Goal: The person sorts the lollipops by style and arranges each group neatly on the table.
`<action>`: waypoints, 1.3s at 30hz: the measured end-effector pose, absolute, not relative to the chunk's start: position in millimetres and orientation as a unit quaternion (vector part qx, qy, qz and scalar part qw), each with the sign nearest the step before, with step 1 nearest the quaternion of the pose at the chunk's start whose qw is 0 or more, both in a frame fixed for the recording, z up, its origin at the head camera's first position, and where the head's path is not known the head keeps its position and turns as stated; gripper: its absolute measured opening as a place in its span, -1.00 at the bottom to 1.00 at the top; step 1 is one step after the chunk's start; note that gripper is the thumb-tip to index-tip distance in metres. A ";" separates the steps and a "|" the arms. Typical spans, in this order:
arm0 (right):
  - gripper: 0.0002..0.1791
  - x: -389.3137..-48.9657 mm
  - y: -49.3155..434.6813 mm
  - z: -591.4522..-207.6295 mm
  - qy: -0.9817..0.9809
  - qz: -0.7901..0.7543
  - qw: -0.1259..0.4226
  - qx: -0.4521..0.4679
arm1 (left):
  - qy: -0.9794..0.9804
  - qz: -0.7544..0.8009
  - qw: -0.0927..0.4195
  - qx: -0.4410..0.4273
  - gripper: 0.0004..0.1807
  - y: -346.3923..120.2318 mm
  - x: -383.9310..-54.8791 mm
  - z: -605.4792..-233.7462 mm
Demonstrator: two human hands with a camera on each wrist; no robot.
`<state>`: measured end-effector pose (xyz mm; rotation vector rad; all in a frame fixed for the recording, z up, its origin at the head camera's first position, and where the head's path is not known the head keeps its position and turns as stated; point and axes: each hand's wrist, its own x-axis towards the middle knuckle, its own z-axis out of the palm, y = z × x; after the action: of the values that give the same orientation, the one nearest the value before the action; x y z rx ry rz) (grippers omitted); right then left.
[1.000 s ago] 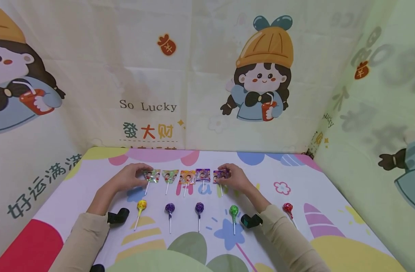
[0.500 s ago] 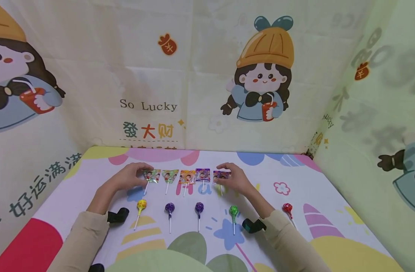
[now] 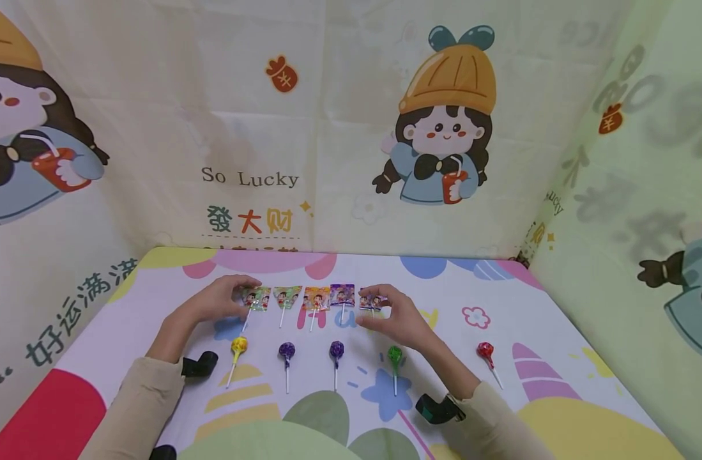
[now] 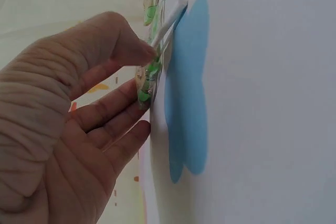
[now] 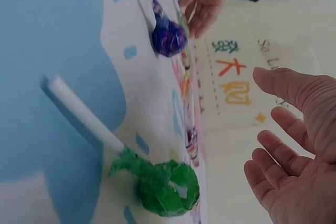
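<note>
A row of flat wrapped lollipops lies toward the back of the table. My left hand (image 3: 221, 299) is at the row's left end, thumb and fingers pinching the edges of a green flat lollipop (image 4: 149, 80). Beside it follow another green one (image 3: 287, 296), an orange one (image 3: 317, 298) and a purple one (image 3: 343, 294). At the right end lies a second purple flat lollipop (image 3: 370, 302), partly hidden by my right hand (image 3: 402, 319). That hand hovers with parted fingers, nothing between them in the right wrist view. Nearest below it is a round green lollipop (image 5: 169, 188).
A front row holds round lollipops: yellow (image 3: 239, 345), two purple (image 3: 287, 351), and a red one (image 3: 485, 351) farther right. Printed cloth walls (image 3: 351, 128) stand at the back and sides of the patterned table (image 3: 442, 294).
My right hand has let go of the right-end purple flat lollipop and drawn back slightly toward me and to the right. The left hand has stayed in place.
</note>
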<state>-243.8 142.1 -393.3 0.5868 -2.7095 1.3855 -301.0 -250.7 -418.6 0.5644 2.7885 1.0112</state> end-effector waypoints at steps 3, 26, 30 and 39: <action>-0.47 -234.5 141.0 -390.9 -0.868 0.452 0.016 0.205 | 0.924 0.328 0.064 0.187 -0.26 -250.4 -298.9 -416.2; -0.50 -194.2 132.4 -389.7 -0.819 0.472 0.004 0.325 | 0.923 0.300 0.006 0.239 -0.32 -236.5 -235.5 -379.8; -0.52 -192.1 125.4 -390.4 -0.809 0.479 -0.008 0.340 | 0.919 0.294 0.006 0.261 -0.33 -236.9 -221.9 -383.5; -0.55 -190.4 102.2 -393.5 -0.787 0.495 -0.026 0.367 | 0.918 0.296 0.014 0.263 -0.34 -241.0 -204.2 -384.2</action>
<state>-190.4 102.2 -393.5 1.1714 -2.5152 1.5832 -204.2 -241.0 -384.2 0.8199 2.8576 0.9227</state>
